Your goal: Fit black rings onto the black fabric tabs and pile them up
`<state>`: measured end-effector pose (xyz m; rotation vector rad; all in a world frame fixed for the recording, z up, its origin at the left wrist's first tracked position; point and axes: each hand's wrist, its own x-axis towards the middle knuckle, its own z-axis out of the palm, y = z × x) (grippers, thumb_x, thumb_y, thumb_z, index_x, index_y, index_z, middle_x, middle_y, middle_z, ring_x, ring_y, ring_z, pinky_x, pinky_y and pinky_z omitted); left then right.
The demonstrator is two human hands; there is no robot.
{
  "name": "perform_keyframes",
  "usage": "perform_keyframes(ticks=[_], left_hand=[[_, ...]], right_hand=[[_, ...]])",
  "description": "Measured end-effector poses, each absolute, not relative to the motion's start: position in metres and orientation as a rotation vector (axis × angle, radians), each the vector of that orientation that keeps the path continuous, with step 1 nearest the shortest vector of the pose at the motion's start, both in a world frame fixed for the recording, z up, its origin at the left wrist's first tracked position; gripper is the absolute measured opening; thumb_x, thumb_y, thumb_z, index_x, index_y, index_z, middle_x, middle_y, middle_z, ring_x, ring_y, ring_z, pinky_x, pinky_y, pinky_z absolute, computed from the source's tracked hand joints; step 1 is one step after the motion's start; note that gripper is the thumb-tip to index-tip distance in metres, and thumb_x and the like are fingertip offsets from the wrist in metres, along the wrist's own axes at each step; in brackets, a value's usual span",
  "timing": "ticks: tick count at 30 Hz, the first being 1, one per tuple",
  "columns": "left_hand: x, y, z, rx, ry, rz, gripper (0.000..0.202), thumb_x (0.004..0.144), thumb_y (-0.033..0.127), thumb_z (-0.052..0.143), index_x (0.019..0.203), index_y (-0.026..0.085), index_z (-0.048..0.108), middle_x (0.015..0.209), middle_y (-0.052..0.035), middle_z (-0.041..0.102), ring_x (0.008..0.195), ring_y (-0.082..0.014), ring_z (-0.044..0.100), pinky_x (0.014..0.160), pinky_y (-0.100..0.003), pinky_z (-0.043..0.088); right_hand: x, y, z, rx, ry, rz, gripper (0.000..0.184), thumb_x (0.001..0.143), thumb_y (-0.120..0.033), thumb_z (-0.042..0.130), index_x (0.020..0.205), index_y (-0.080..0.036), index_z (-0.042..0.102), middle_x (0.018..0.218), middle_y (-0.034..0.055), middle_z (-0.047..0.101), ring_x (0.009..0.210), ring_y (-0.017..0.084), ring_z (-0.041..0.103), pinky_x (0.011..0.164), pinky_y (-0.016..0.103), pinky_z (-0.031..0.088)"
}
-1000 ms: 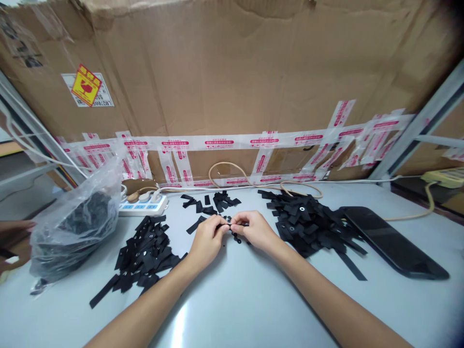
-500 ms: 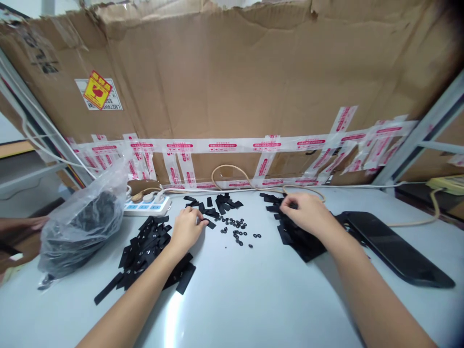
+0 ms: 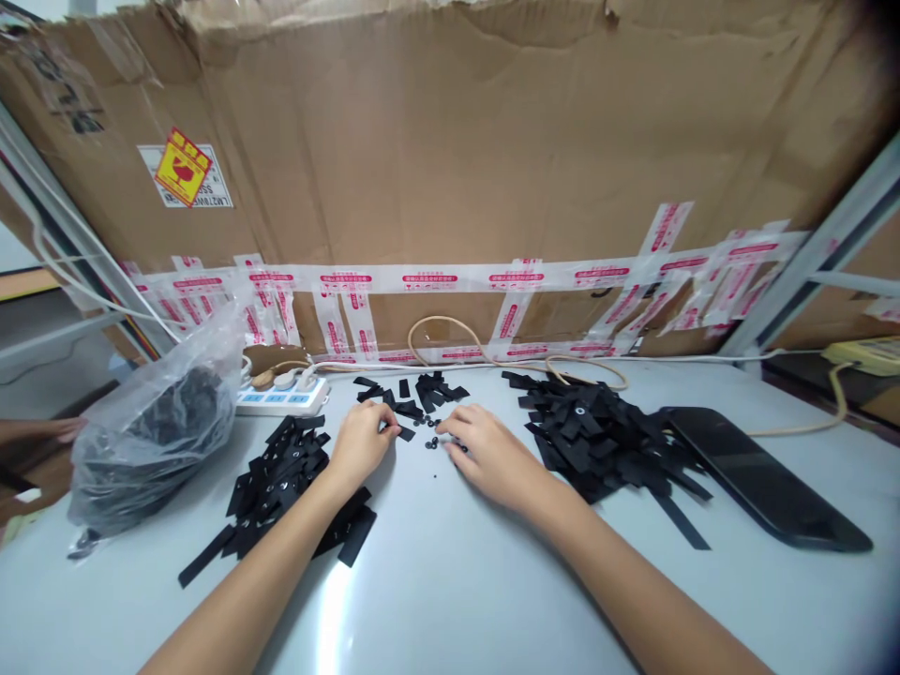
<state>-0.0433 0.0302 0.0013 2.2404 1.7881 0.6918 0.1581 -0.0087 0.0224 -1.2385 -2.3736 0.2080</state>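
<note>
My left hand (image 3: 362,441) rests on the grey table (image 3: 450,581) with its fingertips pinched on a small black strip (image 3: 405,433). My right hand (image 3: 485,452) lies palm down beside it, fingers stretched out over several small black rings (image 3: 430,441), its fingertips touching them. A pile of black strips with eyelets (image 3: 281,469) lies under my left forearm. A larger heap of black strips (image 3: 597,436) is just right of my right hand. A few loose strips (image 3: 422,389) lie behind both hands.
A clear plastic bag of black pieces (image 3: 155,431) stands at the left, with a white power strip (image 3: 281,398) behind it. A black phone (image 3: 763,478) lies at the right. A taped cardboard wall (image 3: 450,169) closes the back. Another person's hand (image 3: 42,431) shows at the left edge.
My right hand has come back from the right heap to the rings in the middle. My left hand stays by the loose strips, holding one.
</note>
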Motion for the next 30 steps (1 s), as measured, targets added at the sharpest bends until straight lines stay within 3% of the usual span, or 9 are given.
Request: perform_keyframes(ticks=[8, 12, 24, 30], left_hand=[[-0.05, 0.035, 0.004, 2.253, 1.689, 0.638, 0.017, 0.079, 0.017, 0.046, 0.08, 0.019, 0.062, 0.083, -0.0061, 0.059, 0.085, -0.0217, 0.053, 0.08, -0.036, 0.041], [-0.058, 0.038, 0.009, 2.289, 1.555, 0.595, 0.02, 0.071, 0.011, 0.051, 0.082, 0.021, 0.064, 0.087, -0.0048, 0.06, 0.087, -0.0209, 0.054, 0.083, -0.035, 0.041], [-0.05, 0.032, 0.014, 2.441, 1.463, 0.543, 0.005, 0.075, 0.021, 0.055, 0.077, 0.019, 0.06, 0.082, -0.0036, 0.055, 0.08, -0.0196, 0.052, 0.074, -0.032, 0.042], [-0.042, 0.028, 0.018, 2.793, 1.501, 0.311, 0.013, 0.082, 0.017, 0.047, 0.079, 0.015, 0.059, 0.081, -0.0078, 0.058, 0.08, -0.0215, 0.054, 0.073, -0.033, 0.041]], right_hand=[[0.146, 0.003, 0.002, -1.183, -2.39, 0.138, 0.021, 0.083, -0.01, 0.045, 0.085, -0.016, 0.065, 0.081, 0.0072, 0.061, 0.083, 0.019, 0.05, 0.078, 0.032, 0.041], [0.146, 0.004, 0.002, -1.201, -2.361, 0.123, 0.022, 0.084, -0.012, 0.044, 0.08, -0.017, 0.066, 0.077, 0.0068, 0.061, 0.08, 0.019, 0.05, 0.076, 0.033, 0.041], [0.153, 0.002, 0.008, -1.256, -2.216, 0.208, 0.019, 0.081, -0.012, 0.048, 0.079, -0.018, 0.066, 0.079, 0.0053, 0.064, 0.083, 0.018, 0.052, 0.077, 0.032, 0.04], [0.155, 0.002, 0.01, -1.273, -2.164, 0.248, 0.02, 0.081, -0.012, 0.047, 0.078, -0.019, 0.066, 0.079, 0.0052, 0.065, 0.083, 0.019, 0.053, 0.076, 0.033, 0.041]])
